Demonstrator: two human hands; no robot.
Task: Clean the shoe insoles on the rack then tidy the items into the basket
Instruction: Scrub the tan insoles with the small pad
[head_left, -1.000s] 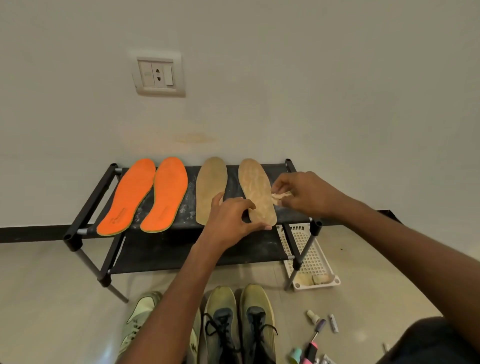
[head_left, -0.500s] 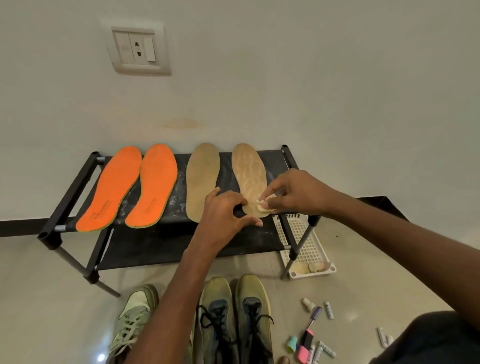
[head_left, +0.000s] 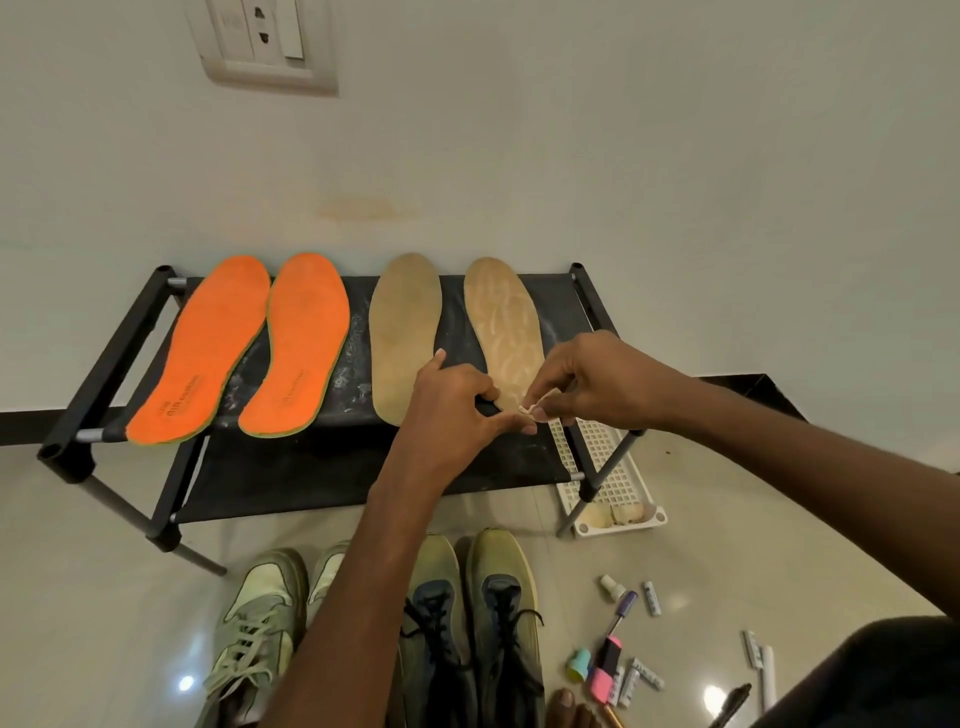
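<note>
Four insoles lie on the top shelf of a black shoe rack (head_left: 119, 358): two orange ones (head_left: 200, 353) (head_left: 301, 343) at the left, a plain tan one (head_left: 402, 332) and a tan one with pale streaks (head_left: 506, 327) at the right. My left hand (head_left: 449, 410) holds down the heel end of the streaked insole with curled fingers. My right hand (head_left: 587, 382) pinches a small whitish wad (head_left: 527, 409) at that heel. A white perforated basket (head_left: 618, 467) stands on the floor under the rack's right end.
Two pairs of sneakers (head_left: 265, 629) (head_left: 478, 623) stand on the floor in front of the rack. Markers, a pink highlighter (head_left: 605, 667), small tubes and caps are scattered on the floor at the lower right. A wall socket (head_left: 265, 41) is above.
My right hand has drawn the wad down the streaked insole from its middle to the heel. My left hand has stayed on the heel end. The camera has tilted downward.
</note>
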